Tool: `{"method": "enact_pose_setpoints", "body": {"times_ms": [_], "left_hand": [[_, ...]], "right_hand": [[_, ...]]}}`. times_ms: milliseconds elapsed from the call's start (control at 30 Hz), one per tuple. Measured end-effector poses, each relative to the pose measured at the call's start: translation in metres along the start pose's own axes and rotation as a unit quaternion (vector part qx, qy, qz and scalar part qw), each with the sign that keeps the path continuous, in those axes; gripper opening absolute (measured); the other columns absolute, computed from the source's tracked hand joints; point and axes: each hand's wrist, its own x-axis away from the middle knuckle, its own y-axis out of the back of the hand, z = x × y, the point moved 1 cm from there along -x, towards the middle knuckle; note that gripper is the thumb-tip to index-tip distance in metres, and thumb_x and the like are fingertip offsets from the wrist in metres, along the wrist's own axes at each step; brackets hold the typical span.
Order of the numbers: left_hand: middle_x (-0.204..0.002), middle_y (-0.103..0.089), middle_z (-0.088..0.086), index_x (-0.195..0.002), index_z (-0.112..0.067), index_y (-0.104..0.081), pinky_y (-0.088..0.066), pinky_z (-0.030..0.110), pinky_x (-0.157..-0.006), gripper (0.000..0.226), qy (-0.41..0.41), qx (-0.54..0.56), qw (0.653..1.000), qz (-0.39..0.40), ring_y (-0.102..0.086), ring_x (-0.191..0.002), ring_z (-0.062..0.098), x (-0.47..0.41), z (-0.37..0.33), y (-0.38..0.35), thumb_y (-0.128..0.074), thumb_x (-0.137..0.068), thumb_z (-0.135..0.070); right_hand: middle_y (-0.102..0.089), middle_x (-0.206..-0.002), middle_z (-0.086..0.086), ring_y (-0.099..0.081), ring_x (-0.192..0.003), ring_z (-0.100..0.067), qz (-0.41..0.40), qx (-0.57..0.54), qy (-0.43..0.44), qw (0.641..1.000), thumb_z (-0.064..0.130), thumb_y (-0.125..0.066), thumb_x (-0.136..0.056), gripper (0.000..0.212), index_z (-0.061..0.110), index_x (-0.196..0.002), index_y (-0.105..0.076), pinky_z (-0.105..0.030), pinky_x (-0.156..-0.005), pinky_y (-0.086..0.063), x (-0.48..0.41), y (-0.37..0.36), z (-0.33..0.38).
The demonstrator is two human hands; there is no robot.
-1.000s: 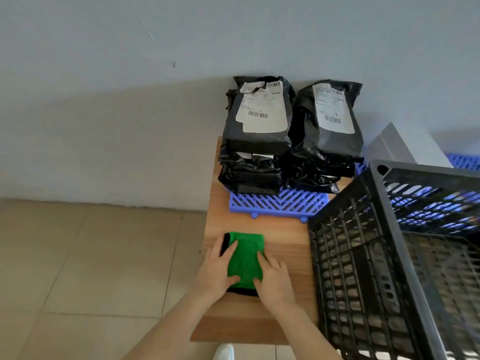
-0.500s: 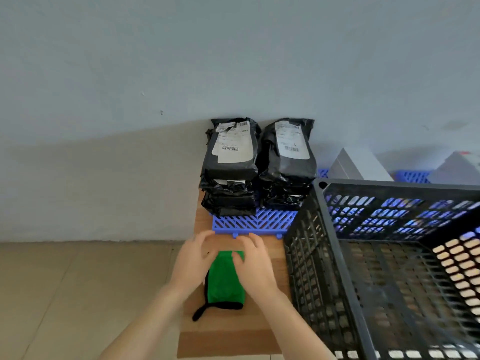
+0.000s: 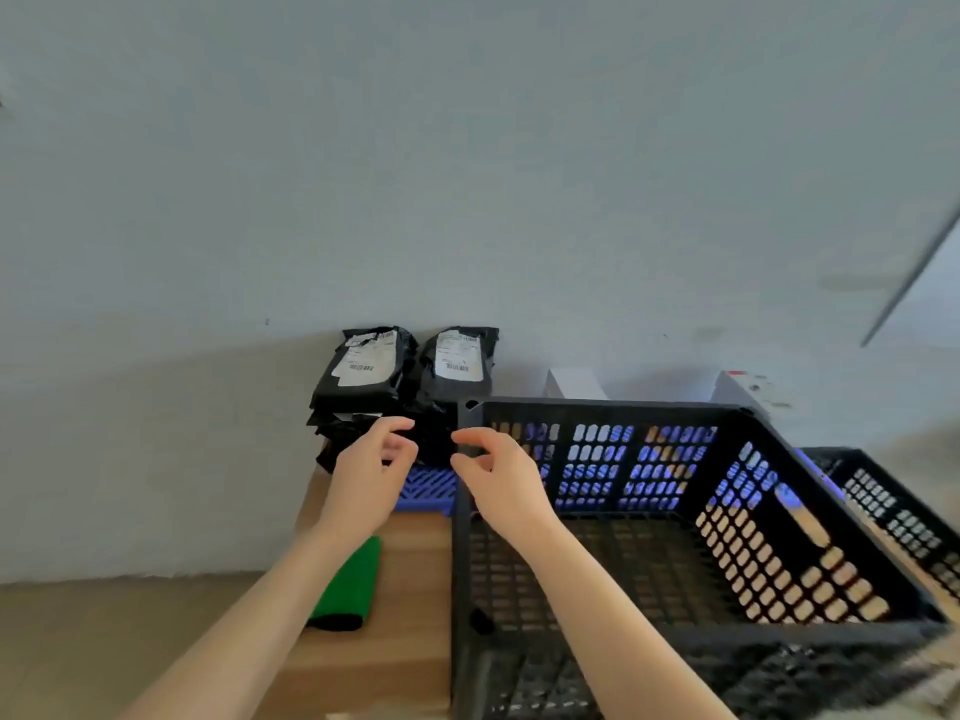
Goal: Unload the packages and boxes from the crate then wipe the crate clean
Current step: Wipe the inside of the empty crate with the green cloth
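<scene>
Left hand (image 3: pixel 371 475) loosely curled, holding nothing | right hand (image 3: pixel 501 483) likewise, by crate (image 3: pixel 623 406) corner | crate: bare mesh floor | packages (image 3: pixel 374 371) stacked on mat (image 3: pixel 428 488) | cloth (image 3: pixel 350 589) on table (image 3: pixel 405 615)

Plain pale grey-blue wall (image 3: pixel 467 174) fills the upper half of the view, bare but for a few small specks; its lower band sits in soft shadow. A thin dark diagonal line (image 3: pixel 905 288) crosses the wall at upper right, nature unclear. Beige tiled floor (image 3: pixel 93 652) meets the wall at lower left, beside a light wooden table (image 3: pixel 410 657) set against that wall; light even and diffuse.
</scene>
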Motion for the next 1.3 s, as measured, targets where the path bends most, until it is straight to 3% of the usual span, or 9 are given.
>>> {"method": "enact_pose_setpoints", "body": {"times_ms": [167, 267, 367, 533, 667, 767, 967, 1167, 1300], "left_hand": [[-0.099, -0.065, -0.010, -0.122, -0.030, -0.057, -0.040, 0.012, -0.075, 0.026, -0.025, 0.004, 0.999, 0.027, -0.057, -0.093, -0.003, 0.039, -0.071, -0.061, -0.058, -0.097, -0.024], [-0.097, -0.066, -0.010, -0.123, -0.028, -0.058, -0.042, 0.014, -0.077, 0.027, -0.035, 0.006, 0.998, 0.057, -0.059, -0.093, -0.002, 0.055, -0.102, -0.101, -0.058, -0.096, -0.023], [-0.094, -0.067, -0.012, -0.121, -0.030, -0.058, -0.042, 0.012, -0.074, 0.026, -0.037, 0.008, 0.997, 0.070, -0.060, -0.093, 0.000, 0.057, -0.124, -0.140, -0.059, -0.096, -0.022], [-0.098, -0.067, -0.009, -0.123, -0.027, -0.058, -0.041, 0.014, -0.077, 0.027, -0.027, 0.005, 0.997, 0.074, -0.058, -0.090, -0.003, 0.040, -0.150, -0.195, -0.058, -0.096, -0.022], [-0.097, -0.067, -0.009, -0.125, -0.025, -0.057, -0.045, 0.024, -0.085, 0.029, -0.005, 0.009, 0.999, 0.045, -0.058, -0.089, -0.001, 0.014, -0.158, -0.231, -0.057, -0.096, -0.023], [-0.100, -0.066, -0.007, -0.126, -0.026, -0.055, -0.041, 0.022, -0.086, 0.030, 0.027, 0.001, 0.999, 0.026, -0.057, -0.091, -0.001, -0.005, -0.155, -0.248, -0.057, -0.097, -0.024], [-0.097, -0.064, -0.010, -0.128, -0.026, -0.053, -0.040, 0.017, -0.079, 0.030, 0.091, -0.010, 0.995, -0.025, -0.058, -0.090, 0.000, -0.028, -0.157, -0.258, -0.055, -0.097, -0.026], [-0.097, -0.062, -0.012, -0.128, -0.027, -0.053, -0.038, 0.007, -0.064, 0.030, 0.156, -0.042, 0.982, -0.095, -0.057, -0.084, -0.003, -0.025, -0.158, -0.248, -0.054, -0.098, -0.026], [-0.096, -0.060, -0.012, -0.130, -0.028, -0.051, -0.044, 0.017, -0.069, 0.032, 0.222, -0.068, 0.956, -0.182, -0.057, -0.079, 0.002, 0.003, -0.158, -0.239, -0.053, -0.098, -0.026]], "right_hand": [[-0.059, -0.125, 0.007, -0.056, -0.100, -0.006, -0.025, 0.012, -0.038, 0.999, 0.026, -0.052, -0.097, 0.030, 0.027, -0.126, -0.059, -0.021, -0.083, -0.045, 0.048, 0.092, -0.048], [-0.061, -0.122, 0.007, -0.055, -0.088, -0.004, -0.029, 0.015, -0.049, 0.998, 0.026, -0.052, -0.097, 0.027, 0.027, -0.123, -0.060, -0.021, -0.077, -0.044, 0.066, 0.136, -0.072], [-0.060, -0.122, 0.008, -0.053, -0.099, -0.004, -0.035, 0.024, -0.048, 0.998, 0.026, -0.052, -0.097, 0.027, 0.026, -0.123, -0.060, -0.020, -0.080, -0.043, 0.070, 0.176, -0.094], [-0.059, -0.117, 0.008, -0.053, -0.088, -0.003, -0.031, 0.046, -0.037, 0.998, 0.024, -0.052, -0.097, 0.028, 0.024, -0.124, -0.060, -0.013, -0.065, -0.039, 0.047, 0.230, -0.128], [-0.060, -0.108, 0.008, -0.049, -0.066, 0.002, -0.018, 0.066, -0.012, 0.998, 0.022, -0.053, -0.096, 0.026, 0.022, -0.121, -0.062, -0.013, -0.060, -0.040, 0.001, 0.261, -0.151], [-0.064, -0.116, 0.005, -0.054, -0.084, -0.001, 0.017, 0.094, 0.005, 0.995, 0.022, -0.054, -0.096, 0.026, 0.022, -0.120, -0.063, -0.017, -0.074, -0.043, -0.033, 0.271, -0.161], [-0.063, -0.111, 0.005, -0.053, -0.067, -0.001, 0.090, 0.122, 0.060, 0.987, 0.024, -0.053, -0.096, 0.024, 0.023, -0.117, -0.063, -0.012, -0.056, -0.042, -0.095, 0.286, -0.165], [-0.062, -0.120, 0.003, -0.057, -0.096, -0.010, 0.182, 0.145, 0.142, 0.962, 0.023, -0.053, -0.096, 0.027, 0.023, -0.122, -0.059, -0.019, -0.079, -0.042, -0.142, 0.273, -0.162], [-0.063, -0.120, 0.002, -0.061, -0.101, -0.016, 0.258, 0.183, 0.221, 0.923, 0.019, -0.056, -0.092, 0.033, 0.024, -0.125, -0.058, -0.015, -0.081, -0.043, -0.166, 0.255, -0.160]]}}
